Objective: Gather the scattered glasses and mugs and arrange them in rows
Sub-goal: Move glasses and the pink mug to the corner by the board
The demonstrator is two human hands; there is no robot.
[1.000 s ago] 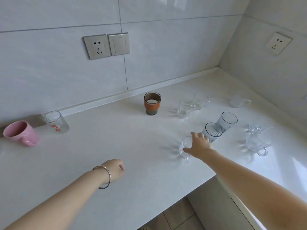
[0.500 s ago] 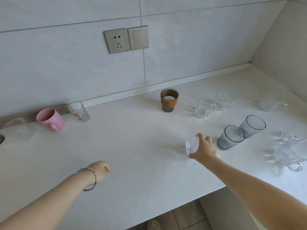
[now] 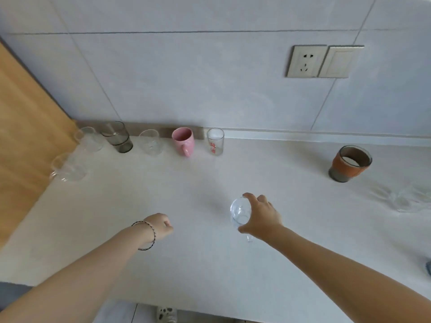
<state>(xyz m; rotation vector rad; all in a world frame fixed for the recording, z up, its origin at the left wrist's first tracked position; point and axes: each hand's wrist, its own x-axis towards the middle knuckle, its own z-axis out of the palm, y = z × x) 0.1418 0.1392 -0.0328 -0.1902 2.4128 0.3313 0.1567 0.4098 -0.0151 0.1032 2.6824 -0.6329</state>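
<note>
Far left of the grip and well beyond it, a wooden panel borders the white counter. Against it stand two clear glass cups: one nearer the counter's front, one at the back wall. Right of these, along the wall, runs a row of four more pieces: one smoky grey glass, one clear tumbler, one pink mug with its handle facing the camera, and one clear glass with red print. All six stand upright, well beyond the grip and to its left.

The left hand, a bracelet at its wrist, is curled into a loose fist over the counter with nothing in it, near the grip on its left side.

The right hand holds one clear glass mug from the side, thumb below and fingers over the top; the mug is tilted with its mouth toward the left, its handle pointing down under the hand. Whether it touches the counter cannot be told.

Right of the grip and farther back stands one glass with an orange sleeve, upright, well apart. Beyond it, at the right edge, lie blurred clear glass pieces; their number cannot be told. On the wall above are one socket and one switch.
</note>
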